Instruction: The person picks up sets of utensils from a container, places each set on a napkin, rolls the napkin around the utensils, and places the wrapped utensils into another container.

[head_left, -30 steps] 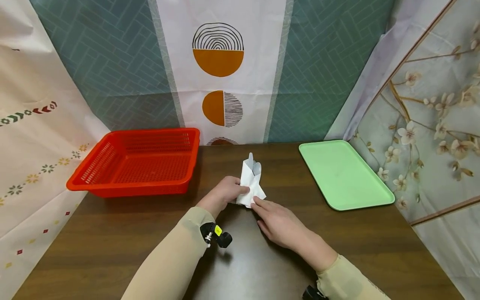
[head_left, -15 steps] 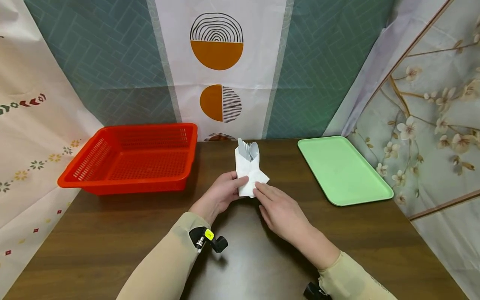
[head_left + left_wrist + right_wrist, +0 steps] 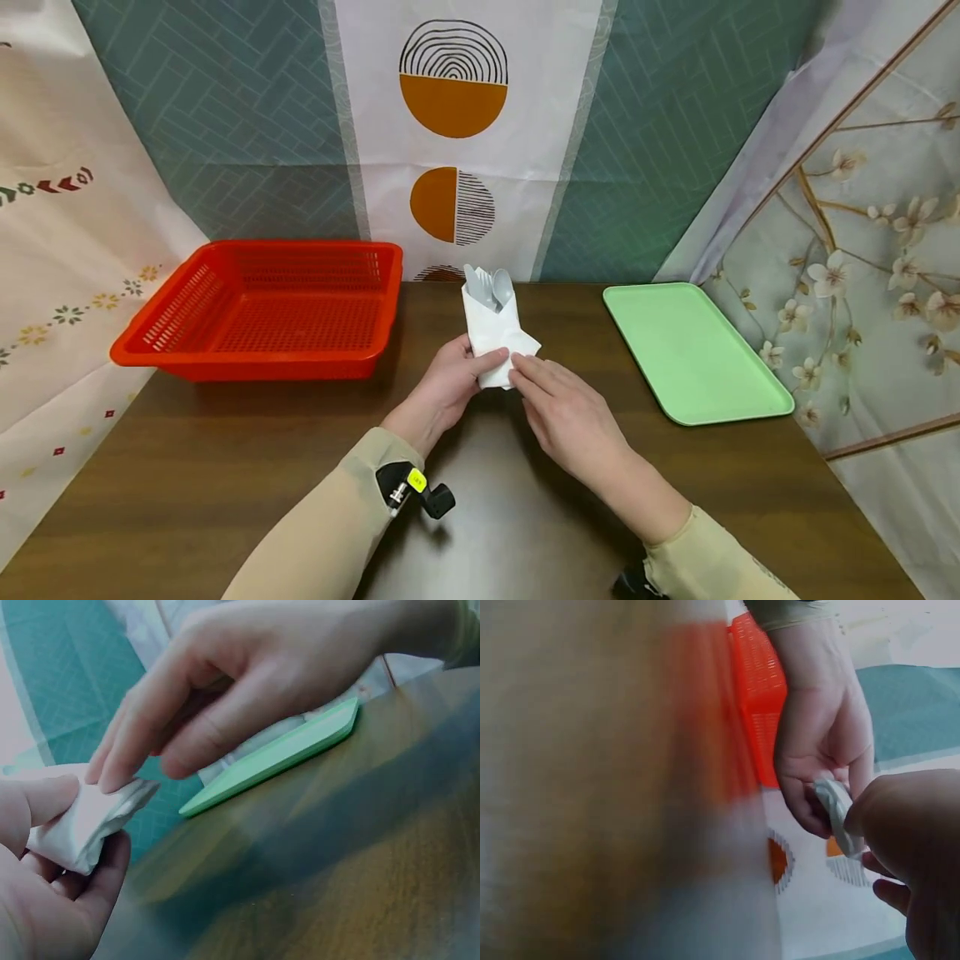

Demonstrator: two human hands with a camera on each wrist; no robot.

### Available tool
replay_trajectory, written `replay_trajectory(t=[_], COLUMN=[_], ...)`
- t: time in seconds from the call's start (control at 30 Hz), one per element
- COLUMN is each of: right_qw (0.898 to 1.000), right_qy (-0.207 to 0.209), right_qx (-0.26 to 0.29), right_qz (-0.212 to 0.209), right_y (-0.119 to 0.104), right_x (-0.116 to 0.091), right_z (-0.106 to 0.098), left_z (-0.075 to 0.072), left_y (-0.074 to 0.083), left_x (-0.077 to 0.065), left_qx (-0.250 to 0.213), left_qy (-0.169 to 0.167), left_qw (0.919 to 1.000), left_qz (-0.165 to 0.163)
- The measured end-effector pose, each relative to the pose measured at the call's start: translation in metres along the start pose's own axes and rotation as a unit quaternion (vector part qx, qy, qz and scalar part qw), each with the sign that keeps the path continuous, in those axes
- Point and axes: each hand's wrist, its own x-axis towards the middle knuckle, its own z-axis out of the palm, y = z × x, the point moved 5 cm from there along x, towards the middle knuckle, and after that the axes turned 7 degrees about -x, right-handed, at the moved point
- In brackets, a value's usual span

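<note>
A folded white napkin [image 3: 489,329] wraps a knife [image 3: 472,280], a fork [image 3: 485,285] and a spoon [image 3: 502,286], all pale grey, with their upper ends sticking out at the top. My left hand [image 3: 442,383] holds the napkin's lower part, thumb in front and fingers behind, as the left wrist view shows. From the right, my right hand [image 3: 566,408] rests its fingertips on the front of the napkin near a loose corner. Its thumb stays apart from the paper in the left wrist view. The handles are hidden inside the napkin.
A red plastic basket [image 3: 300,367] stands at the back left of the dark wooden table [image 3: 285,433]. At the back right lies a light green tray [image 3: 697,350]. Patterned cloths hang behind the table and on both sides.
My left hand has lifted and tipped the napkin so its front and the cutlery ends show more. The right hand has followed it, fingertips still on the paper. The head view has shifted slightly.
</note>
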Motion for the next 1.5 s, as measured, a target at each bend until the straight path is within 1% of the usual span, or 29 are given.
replay_trajectory(t=[0.1,0.17,0.27,0.37,0.43,0.5,0.57,0.63,0.67,0.7,0.73,0.77,0.8,0.9,0.93,0.97,1.03,1.17,1.3,1.4,1.5], right_qw=[1.0,1.0,0.997,0.991,0.987,0.983,0.979,0.972,0.967,0.959,0.948,0.933,0.915,0.852,0.836,0.825,0.814,0.81,0.797,0.793,0.794], right_qy=[0.005,0.018,0.056,0.102,0.123,0.136,0.136,0.126,0.116,0.104,0.09,0.07,0.052,0.004,-0.007,-0.014,-0.014,0.011,0.026,0.036,0.038], right_qx=[0.006,0.019,0.049,0.075,0.084,0.088,0.098,0.118,0.135,0.159,0.193,0.231,0.27,0.38,0.402,0.416,0.431,0.435,0.456,0.463,0.46], right_qz=[0.007,0.011,0.022,0.042,0.064,0.087,0.117,0.158,0.182,0.209,0.237,0.267,0.295,0.361,0.375,0.383,0.389,0.393,0.395,0.395,0.397], right_y=[0.004,0.007,0.011,0.016,0.02,0.024,0.027,0.032,0.035,0.039,0.043,0.047,0.05,0.057,0.058,0.058,0.057,0.055,0.053,0.053,0.054], right_x=[0.009,0.014,0.023,0.033,0.04,0.046,0.047,0.047,0.047,0.047,0.046,0.046,0.045,0.044,0.044,0.045,0.047,0.049,0.05,0.05,0.048], right_z=[-0.003,-0.002,0.0,0.0,0.0,0.0,0.001,0.003,0.004,0.006,0.009,0.012,0.015,0.026,0.029,0.031,0.032,0.027,0.024,0.022,0.019], left_z=[-0.001,-0.003,-0.006,-0.007,-0.007,-0.006,-0.005,-0.004,-0.003,-0.002,-0.002,-0.001,0.0,0.001,0.001,0.001,0.0,0.0,0.0,0.001,0.002], left_y=[0.003,0.005,0.01,0.015,0.018,0.02,0.019,0.02,0.021,0.022,0.023,0.023,0.024,0.025,0.025,0.025,0.026,0.027,0.027,0.028,0.028], left_x=[0.004,0.005,0.005,0.006,0.007,0.008,0.005,0.004,0.004,0.003,0.003,0.003,0.003,0.003,0.003,0.004,0.003,0.002,0.003,0.003,0.003], left_qx=[0.014,0.018,0.02,0.024,0.032,0.041,0.048,0.05,0.048,0.046,0.044,0.042,0.04,0.042,0.044,0.047,0.048,0.05,0.043,0.038,0.036], left_qy=[0.011,0.02,0.03,0.036,0.039,0.043,0.046,0.049,0.05,0.051,0.051,0.051,0.05,0.043,0.043,0.045,0.052,0.055,0.049,0.043,0.036], left_qw=[0.9997,0.9992,0.9986,0.9978,0.9969,0.996,0.9952,0.9942,0.9939,0.9935,0.9931,0.993,0.993,0.9935,0.9935,0.9934,0.9931,0.9923,0.9929,0.9934,0.9939], left_qz=[0.017,0.028,0.039,0.051,0.06,0.067,0.073,0.082,0.086,0.091,0.096,0.098,0.1,0.097,0.095,0.094,0.094,0.099,0.099,0.099,0.097])
